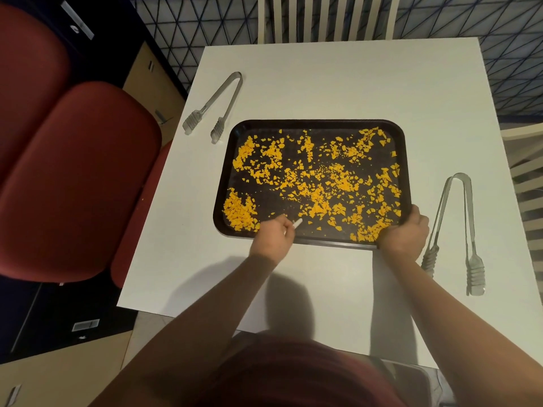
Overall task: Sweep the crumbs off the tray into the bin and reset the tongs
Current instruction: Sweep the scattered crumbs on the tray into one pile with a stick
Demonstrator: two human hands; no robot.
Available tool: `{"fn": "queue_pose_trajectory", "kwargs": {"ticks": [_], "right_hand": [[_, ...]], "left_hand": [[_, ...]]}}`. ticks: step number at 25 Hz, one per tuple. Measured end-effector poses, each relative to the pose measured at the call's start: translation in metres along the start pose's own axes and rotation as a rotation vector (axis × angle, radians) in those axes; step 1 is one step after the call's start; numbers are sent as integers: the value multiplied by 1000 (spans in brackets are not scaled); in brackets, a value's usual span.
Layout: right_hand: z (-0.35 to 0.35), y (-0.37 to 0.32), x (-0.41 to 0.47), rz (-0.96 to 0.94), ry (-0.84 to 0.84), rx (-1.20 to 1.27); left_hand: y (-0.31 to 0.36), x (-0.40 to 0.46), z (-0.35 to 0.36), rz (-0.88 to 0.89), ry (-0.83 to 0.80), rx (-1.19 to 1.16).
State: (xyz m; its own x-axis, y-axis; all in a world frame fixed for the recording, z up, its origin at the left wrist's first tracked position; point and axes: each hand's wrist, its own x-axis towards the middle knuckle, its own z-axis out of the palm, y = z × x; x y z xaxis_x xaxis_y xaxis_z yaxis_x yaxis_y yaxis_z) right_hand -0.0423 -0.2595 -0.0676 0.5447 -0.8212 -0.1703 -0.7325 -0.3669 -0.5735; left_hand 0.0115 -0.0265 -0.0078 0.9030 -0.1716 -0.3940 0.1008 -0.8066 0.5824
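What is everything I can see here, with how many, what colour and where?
tray: one, black, middle of the table
crumbs: many, orange, scattered over the tray
tongs: two pairs, metal; one left of the tray, one right of it
table: one, white
red chair: one, left of the table
slatted chair: one, pale, far side
white stick: one, small, in the left hand
hands: left hand holds the stick at the tray's near edge; right hand grips the tray's near right corner
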Motion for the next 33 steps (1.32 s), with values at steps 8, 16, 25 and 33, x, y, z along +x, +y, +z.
{"fn": "queue_pose_trajectory", "kwargs": {"ticks": [8,16,25,33], "right_hand": [[0,0,0,5,-4,5],[-1,0,0,7,-8,15],[2,2,0,9,2,39],[2,4,0,-9,8,41]], "left_hand": [[-19,-3,-17,41,88,41],[-26,-10,-13,-24,178,198],[-1,2,10,105,70,315],[-31,2,-17,-3,180,415]]}}
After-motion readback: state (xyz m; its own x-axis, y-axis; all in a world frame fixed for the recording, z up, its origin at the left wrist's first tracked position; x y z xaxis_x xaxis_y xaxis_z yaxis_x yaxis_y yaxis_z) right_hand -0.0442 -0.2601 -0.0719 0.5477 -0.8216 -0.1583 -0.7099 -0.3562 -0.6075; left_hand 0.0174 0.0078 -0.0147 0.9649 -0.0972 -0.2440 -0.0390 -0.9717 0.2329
